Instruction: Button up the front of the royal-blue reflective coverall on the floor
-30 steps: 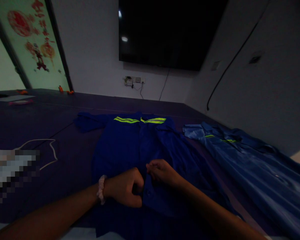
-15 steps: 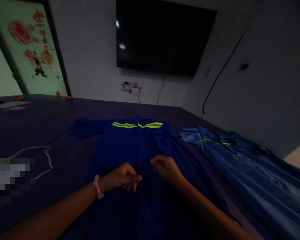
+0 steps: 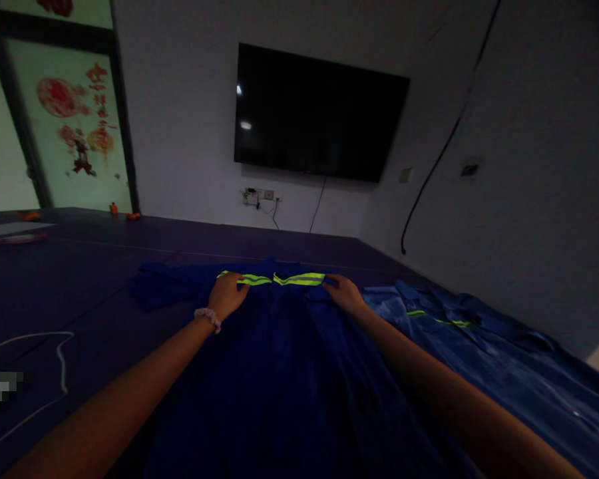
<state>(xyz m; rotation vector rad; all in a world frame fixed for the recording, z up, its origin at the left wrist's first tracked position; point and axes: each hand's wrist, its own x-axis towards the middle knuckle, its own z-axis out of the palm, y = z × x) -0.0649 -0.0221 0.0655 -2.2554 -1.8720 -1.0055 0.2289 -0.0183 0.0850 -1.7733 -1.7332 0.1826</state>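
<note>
A dark blue work garment [image 3: 284,359] with a yellow-green reflective stripe [image 3: 274,279] lies spread flat on the dark table [image 3: 80,279]. Both my arms reach far forward over it. My left hand [image 3: 228,295], with a pale band at the wrist, rests on the garment's far end at the left end of the stripe. My right hand [image 3: 343,293] lies on the cloth at the stripe's right end. Whether the fingers pinch the fabric or only press on it, I cannot tell.
A second, lighter blue garment [image 3: 484,346] lies alongside at the right. A white cord [image 3: 54,352] loops on the table at the left. A black screen [image 3: 319,113] hangs on the far wall above a socket with cables.
Both hands left the garment's middle front, where they had worked close together, and moved forward and apart to the striped far end. The view tilted up.
</note>
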